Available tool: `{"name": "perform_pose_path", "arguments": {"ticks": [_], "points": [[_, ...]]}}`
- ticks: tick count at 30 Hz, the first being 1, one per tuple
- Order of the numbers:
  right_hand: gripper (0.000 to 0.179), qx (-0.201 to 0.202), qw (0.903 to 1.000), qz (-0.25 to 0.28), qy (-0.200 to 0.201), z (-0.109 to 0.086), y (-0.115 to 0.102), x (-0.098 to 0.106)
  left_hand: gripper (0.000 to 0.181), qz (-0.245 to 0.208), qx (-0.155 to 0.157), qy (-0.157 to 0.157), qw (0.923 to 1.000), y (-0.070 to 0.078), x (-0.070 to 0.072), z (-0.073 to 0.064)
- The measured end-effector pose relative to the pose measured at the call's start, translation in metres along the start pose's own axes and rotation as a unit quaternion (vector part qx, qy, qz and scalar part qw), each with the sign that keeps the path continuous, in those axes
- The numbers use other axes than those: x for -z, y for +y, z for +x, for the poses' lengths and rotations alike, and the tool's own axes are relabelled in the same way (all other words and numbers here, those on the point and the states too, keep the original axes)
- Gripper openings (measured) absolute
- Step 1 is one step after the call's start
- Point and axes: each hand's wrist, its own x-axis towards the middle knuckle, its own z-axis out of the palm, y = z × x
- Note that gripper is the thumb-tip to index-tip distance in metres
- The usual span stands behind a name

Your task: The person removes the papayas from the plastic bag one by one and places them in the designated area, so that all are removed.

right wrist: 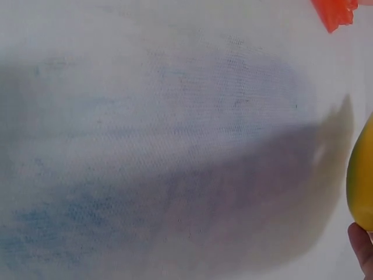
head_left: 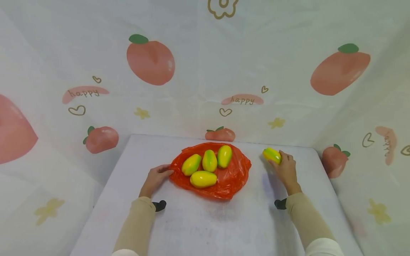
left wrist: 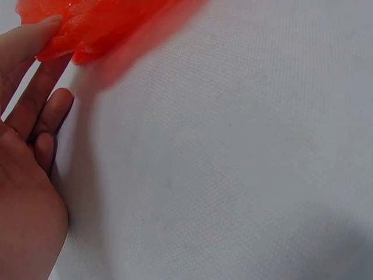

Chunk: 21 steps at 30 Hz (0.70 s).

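Observation:
A red plastic bag (head_left: pixel 237 174) lies spread on the table, with several yellow-green papayas (head_left: pixel 203 179) resting on it. At its left edge my left hand (head_left: pixel 157 179) pinches the plastic between thumb and fingers; the left wrist view shows the thumb over the red bag (left wrist: pixel 87 26). Off to the right of the bag, my right hand (head_left: pixel 286 170) grips another papaya (head_left: pixel 272 155) by its right end. Only a part of this papaya (right wrist: pixel 362 181) and one fingertip appear at the right edge of the right wrist view.
The white table (head_left: pixel 205 227) meets fabric walls (head_left: pixel 192 113) printed with fruit at its back and sides. Dark wrist-camera mounts (head_left: pixel 160 205) stick out inward from both wrists. Bluish stains (right wrist: pixel 87 210) mark the tabletop below the right hand.

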Motion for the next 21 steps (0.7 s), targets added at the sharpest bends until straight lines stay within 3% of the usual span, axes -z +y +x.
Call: {"name": "perform_pose_path", "arguments": {"ticks": [21], "points": [[0.081, -0.045, 0.9972, -0.007, -0.059, 0.0039, 0.0021, -0.0032, 0.056, -0.021, 0.017, 0.004, 0.9996, 0.0015, -0.0004, -0.0024]]}}
